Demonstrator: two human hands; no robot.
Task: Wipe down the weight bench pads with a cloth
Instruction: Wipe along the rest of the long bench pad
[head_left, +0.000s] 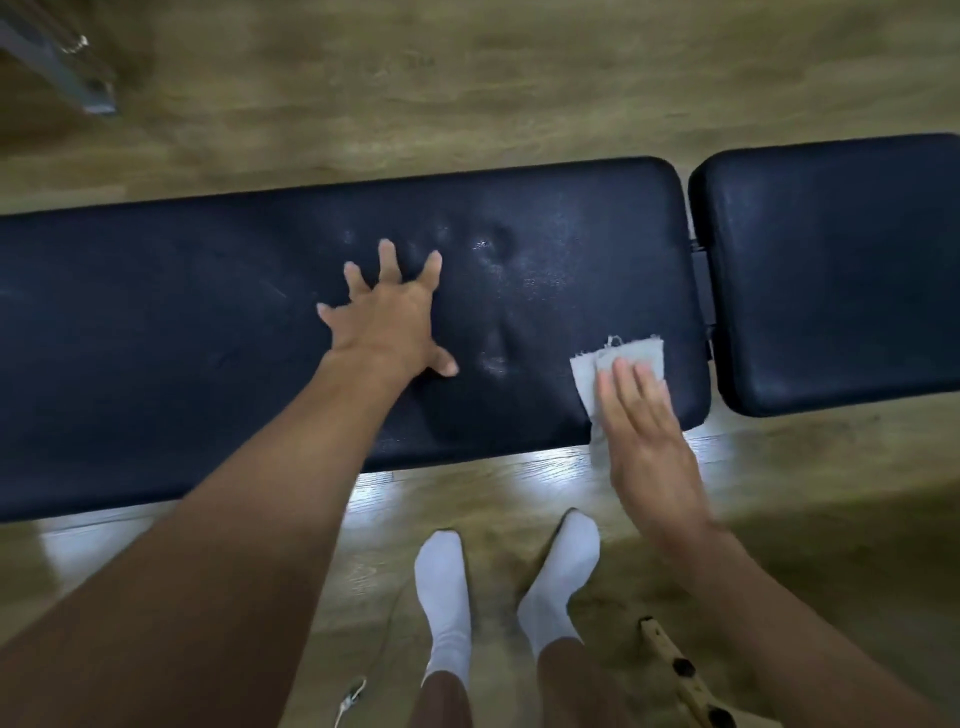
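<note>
On the long pad (208, 338), near its right end, the cloth (587, 371) lies flat beneath the open right hand (644, 441); the left hand (389, 317), fingers splayed, presses mid-pad, well apart.

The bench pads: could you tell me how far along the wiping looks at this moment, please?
Nothing looks finished yet. The right hand presses the cloth flat on the near right corner of the long pad, while the left hand braces mid-pad with spread fingers. Pale smudges between the hands remain to be wiped. The short pad has no cloth on it; whether it was wiped is unclear.
</note>
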